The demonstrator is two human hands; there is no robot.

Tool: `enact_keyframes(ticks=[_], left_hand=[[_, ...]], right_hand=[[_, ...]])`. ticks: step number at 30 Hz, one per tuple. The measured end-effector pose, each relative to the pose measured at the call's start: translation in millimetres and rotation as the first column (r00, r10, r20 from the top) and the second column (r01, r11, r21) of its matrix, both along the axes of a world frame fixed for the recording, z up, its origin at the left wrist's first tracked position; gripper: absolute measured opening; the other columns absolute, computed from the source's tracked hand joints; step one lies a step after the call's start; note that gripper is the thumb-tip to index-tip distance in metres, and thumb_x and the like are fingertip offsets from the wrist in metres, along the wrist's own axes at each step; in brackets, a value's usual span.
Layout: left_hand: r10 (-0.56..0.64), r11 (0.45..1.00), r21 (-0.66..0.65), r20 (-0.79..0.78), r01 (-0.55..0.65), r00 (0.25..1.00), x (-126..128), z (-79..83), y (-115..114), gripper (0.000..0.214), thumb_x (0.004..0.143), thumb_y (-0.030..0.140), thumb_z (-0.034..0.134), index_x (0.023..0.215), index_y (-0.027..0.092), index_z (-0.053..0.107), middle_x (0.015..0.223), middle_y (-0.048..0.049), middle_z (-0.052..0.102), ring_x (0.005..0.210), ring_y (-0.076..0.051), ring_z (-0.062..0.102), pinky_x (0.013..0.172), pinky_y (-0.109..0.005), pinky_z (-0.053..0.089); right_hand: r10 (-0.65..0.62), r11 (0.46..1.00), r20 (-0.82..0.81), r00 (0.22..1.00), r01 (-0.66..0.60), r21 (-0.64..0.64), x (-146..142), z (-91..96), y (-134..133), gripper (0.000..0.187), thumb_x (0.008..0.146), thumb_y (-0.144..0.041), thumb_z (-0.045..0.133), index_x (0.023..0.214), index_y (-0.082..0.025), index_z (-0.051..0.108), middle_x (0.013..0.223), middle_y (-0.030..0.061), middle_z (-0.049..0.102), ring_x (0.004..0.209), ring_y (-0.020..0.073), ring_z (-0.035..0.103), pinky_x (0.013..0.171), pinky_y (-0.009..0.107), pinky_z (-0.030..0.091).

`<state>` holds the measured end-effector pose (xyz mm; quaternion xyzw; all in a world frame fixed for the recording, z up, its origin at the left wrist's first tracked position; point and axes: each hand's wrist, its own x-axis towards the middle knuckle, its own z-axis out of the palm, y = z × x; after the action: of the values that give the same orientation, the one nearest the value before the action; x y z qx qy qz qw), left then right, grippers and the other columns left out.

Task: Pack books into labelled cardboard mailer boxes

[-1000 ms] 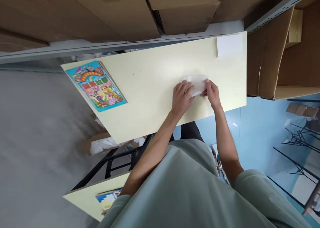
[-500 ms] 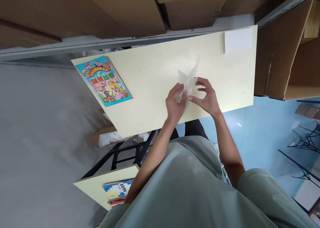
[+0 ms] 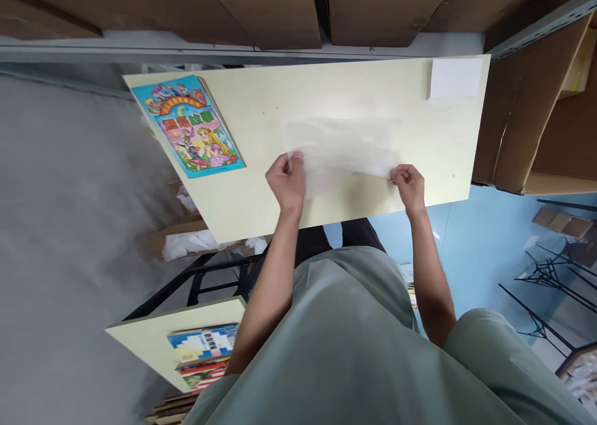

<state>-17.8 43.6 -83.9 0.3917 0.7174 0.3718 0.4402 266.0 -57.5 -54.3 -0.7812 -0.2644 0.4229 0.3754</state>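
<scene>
A thin, translucent whitish sheet, perhaps a plastic bag or tissue, is stretched between my two hands over the pale yellow tabletop. My left hand pinches its left edge between thumb and curled fingers. At the sheet's lower right corner, my right hand is closed in a similar pinch. A children's storybook with a bright blue illustrated cover lies flat at the table's left end, apart from both hands.
A white block or stack of cards sits at the far right corner. Brown cardboard boxes line the shelf behind, and an open carton stands to the right. On a lower board at left are more books.
The crumpled sheet has been spread out wide. My left hand moved left and my right hand moved right, each closing on an edge.
</scene>
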Motion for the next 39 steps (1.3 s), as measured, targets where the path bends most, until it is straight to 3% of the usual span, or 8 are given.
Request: enact_keyframes(ticks=[8,11,14,18,24,28,34,39], left_hand=[[-0.115,0.993,-0.012,-0.286,0.116,0.951,-14,-3.2,-3,0.017,0.108,0.033,0.074,0.097,0.021,0.079,0.074,0.0022,0.059,0.066,-0.016,0.049,0.069,-0.031,0.046],[-0.156,0.988,-0.051,-0.358,0.148,0.921,-22,-5.0,-6,0.022,0.111,0.039,0.069,0.105,0.021,0.078,0.082,-0.0018,0.068,0.075,-0.020,0.063,0.079,-0.034,0.056],[-0.201,0.980,-0.085,-0.414,0.182,0.888,-28,-2.1,-12,0.036,0.114,0.049,0.063,0.131,0.020,0.076,0.114,-0.0121,0.080,0.103,-0.029,0.078,0.102,-0.044,0.064],[-0.366,0.911,0.015,-0.429,0.412,0.826,-15,5.7,-15,0.069,0.114,0.063,0.059,0.167,0.020,0.057,0.175,-0.0225,0.056,0.168,-0.039,0.051,0.142,-0.057,0.039],[-0.677,0.684,0.079,-0.301,0.725,0.672,14,-13.3,1,0.085,0.110,0.082,0.052,0.173,0.025,0.059,0.189,-0.0164,0.041,0.183,-0.039,0.024,0.150,-0.063,0.009],[-0.665,0.710,0.041,-0.289,0.703,0.688,2,-23.9,1,0.100,0.101,0.090,0.061,0.175,0.023,0.057,0.191,-0.0184,0.037,0.184,-0.040,0.018,0.150,-0.065,0.004],[-0.594,0.780,0.027,-0.282,0.625,0.754,1,-7.6,-12,0.107,0.100,0.091,0.062,0.179,0.019,0.049,0.193,-0.0222,0.028,0.185,-0.044,0.010,0.149,-0.070,0.004],[-0.686,0.677,0.124,-0.252,0.725,0.683,5,-16.7,3,0.089,0.106,0.083,0.059,0.176,0.028,0.055,0.192,-0.0145,0.037,0.185,-0.040,0.015,0.150,-0.067,0.003]], right_hand=[[0.144,0.974,0.431,0.891,-0.205,0.099,-19,24.6,11,0.031,0.115,-0.050,0.056,0.121,-0.026,0.075,0.123,0.0121,0.083,0.115,0.0243,0.079,0.098,0.044,0.068],[0.428,0.860,0.480,0.766,-0.508,0.043,-46,23.0,36,0.039,0.119,-0.050,0.053,0.141,-0.026,0.075,0.145,0.0147,0.079,0.142,0.0291,0.073,0.121,0.053,0.062],[0.654,0.702,0.517,0.552,-0.697,-0.144,-75,3.0,55,0.066,0.117,-0.058,0.055,0.171,-0.021,0.057,0.181,0.0186,0.054,0.175,0.0366,0.043,0.142,0.063,0.042],[0.762,0.595,0.509,0.399,-0.741,-0.310,-97,-25.1,62,0.089,0.117,-0.066,0.048,0.185,-0.011,0.033,0.196,0.0206,0.026,0.186,0.0399,0.016,0.150,0.066,0.020],[0.696,0.686,0.498,0.518,-0.684,-0.246,-83,-31.8,60,0.072,0.121,-0.054,0.039,0.184,-0.018,0.039,0.196,0.0166,0.026,0.186,0.0357,0.016,0.150,0.069,0.016],[0.677,0.706,0.545,0.494,-0.646,-0.291,-63,-30.8,67,0.078,0.120,-0.063,0.041,0.184,-0.018,0.039,0.197,0.0167,0.025,0.187,0.0365,0.013,0.149,0.072,0.015],[0.674,0.708,0.566,0.476,-0.635,-0.309,-61,-23.1,74,0.080,0.120,-0.063,0.040,0.185,-0.016,0.036,0.197,0.0200,0.021,0.187,0.0388,0.011,0.148,0.074,0.017],[0.583,0.801,0.603,0.545,-0.507,-0.317,-81,-24.2,59,0.076,0.122,-0.060,0.034,0.186,-0.019,0.034,0.197,0.0207,0.020,0.187,0.0378,0.006,0.144,0.079,0.020]])
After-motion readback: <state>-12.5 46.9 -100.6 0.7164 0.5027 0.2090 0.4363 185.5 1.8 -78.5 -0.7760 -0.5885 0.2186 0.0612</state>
